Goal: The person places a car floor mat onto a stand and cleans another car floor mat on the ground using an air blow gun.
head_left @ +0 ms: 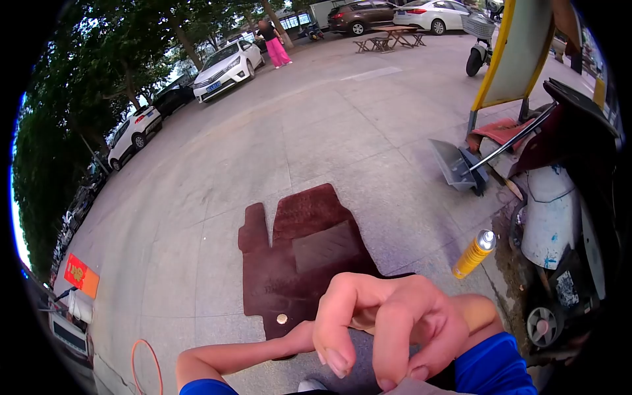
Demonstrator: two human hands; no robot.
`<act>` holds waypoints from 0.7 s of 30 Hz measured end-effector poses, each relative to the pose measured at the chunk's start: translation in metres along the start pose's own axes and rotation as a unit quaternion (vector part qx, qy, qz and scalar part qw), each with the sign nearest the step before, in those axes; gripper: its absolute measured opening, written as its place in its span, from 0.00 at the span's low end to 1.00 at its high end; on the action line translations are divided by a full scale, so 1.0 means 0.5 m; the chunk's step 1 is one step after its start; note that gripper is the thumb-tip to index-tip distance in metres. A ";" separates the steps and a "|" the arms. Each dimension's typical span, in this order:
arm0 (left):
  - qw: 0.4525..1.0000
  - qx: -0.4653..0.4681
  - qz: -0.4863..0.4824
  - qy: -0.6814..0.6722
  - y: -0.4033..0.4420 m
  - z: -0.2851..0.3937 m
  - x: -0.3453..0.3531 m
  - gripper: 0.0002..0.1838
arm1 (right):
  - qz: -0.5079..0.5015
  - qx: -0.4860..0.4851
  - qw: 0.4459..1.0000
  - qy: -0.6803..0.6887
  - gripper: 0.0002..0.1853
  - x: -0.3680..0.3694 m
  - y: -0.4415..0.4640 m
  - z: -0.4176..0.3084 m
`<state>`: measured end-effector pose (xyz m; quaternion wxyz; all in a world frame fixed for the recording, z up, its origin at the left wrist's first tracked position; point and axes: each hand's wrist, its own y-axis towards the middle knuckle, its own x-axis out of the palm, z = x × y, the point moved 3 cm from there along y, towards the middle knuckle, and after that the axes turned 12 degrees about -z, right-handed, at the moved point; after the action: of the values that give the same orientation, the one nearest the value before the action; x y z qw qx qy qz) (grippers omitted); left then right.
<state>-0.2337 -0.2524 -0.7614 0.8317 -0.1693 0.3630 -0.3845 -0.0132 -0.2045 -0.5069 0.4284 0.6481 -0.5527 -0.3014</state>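
Note:
My right hand [388, 322] is raised close to the camera, its fingers bent and spread apart, with nothing visible between them. Something grey shows just below its fingertips at the bottom edge. My left hand [304, 336] reaches in from the left, over the lower edge of a dark red floor mat [270, 276]; its fingers are hidden behind my right hand. The mat lies flat on the paving, with a darker patch and a small round pale spot on it. A yellow spray can [475, 253] with a silver top stands right of the mat.
A dustpan [454, 164], a white bucket [550, 210] and a yellow-framed board [517, 59] are at the right. An orange hose [146, 362] curves at lower left. Parked cars [227, 69], a wooden table [395, 31] and a person in pink trousers [276, 49] are farther off.

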 end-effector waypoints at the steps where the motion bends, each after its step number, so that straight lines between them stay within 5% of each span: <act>1: 1.000 -0.016 0.007 0.015 0.003 0.003 -0.001 0.20 | 0.017 0.048 0.999 0.011 0.06 0.003 -0.003 -0.006; 21: 0.997 -0.044 0.007 0.056 0.002 0.010 -0.002 0.18 | -0.005 0.035 0.999 0.023 0.07 0.006 0.002 0.004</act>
<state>-0.2299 -0.2512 -0.7581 0.8046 -0.1813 0.4264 -0.3714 -0.0145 -0.2079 -0.5067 0.4162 0.6724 -0.5496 -0.2693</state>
